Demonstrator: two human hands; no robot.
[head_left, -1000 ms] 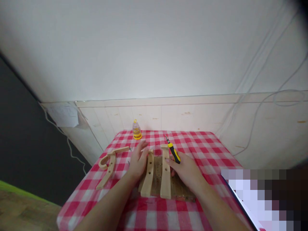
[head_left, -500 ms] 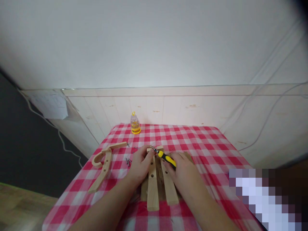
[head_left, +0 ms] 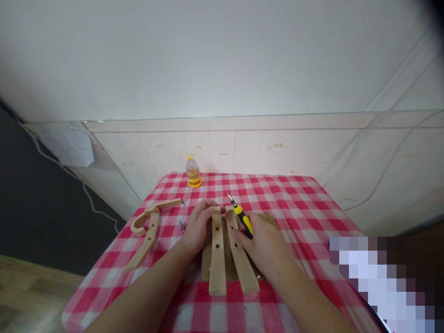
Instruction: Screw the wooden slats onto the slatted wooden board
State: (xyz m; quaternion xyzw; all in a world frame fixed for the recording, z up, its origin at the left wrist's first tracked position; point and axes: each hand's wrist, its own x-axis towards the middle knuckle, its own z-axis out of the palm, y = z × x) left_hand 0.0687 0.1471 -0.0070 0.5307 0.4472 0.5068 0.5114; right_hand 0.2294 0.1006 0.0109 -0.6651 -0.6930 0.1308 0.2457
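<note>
**Two hands at a pair of slats on the checked counter**

Take the two slats as the middle of the clock, with 12 o'clock toward the wall.

At 9 o'clock, well apart from the hands, a curved wooden piece lies flat on the red-and-white cloth of the counter. Its hooked end faces the far side. Between it and the left hand a few small dark screws lie loose on the cloth.

The left hand lies along the left slat, grasping it with the fingers bent over its far end. This slat has round holes down its length and runs from 12 to 6 o'clock. Just beside it the right slat angles slightly toward 5 o'clock. Both rest on a darker board that shows at their sides.

The right hand is clenched around a yellow-and-black screwdriver — the handle is in the fist and the metal tip points to 11 o'clock, raised clear of the wood. One fingertip touches the right slat's edge.

At 12 o'clock, near the wall, stands a small yellow bit holder. Far off at 10 o'clock a sheet of paper hangs on the wall panelling — cables trail down it at 2 o'clock.
</note>
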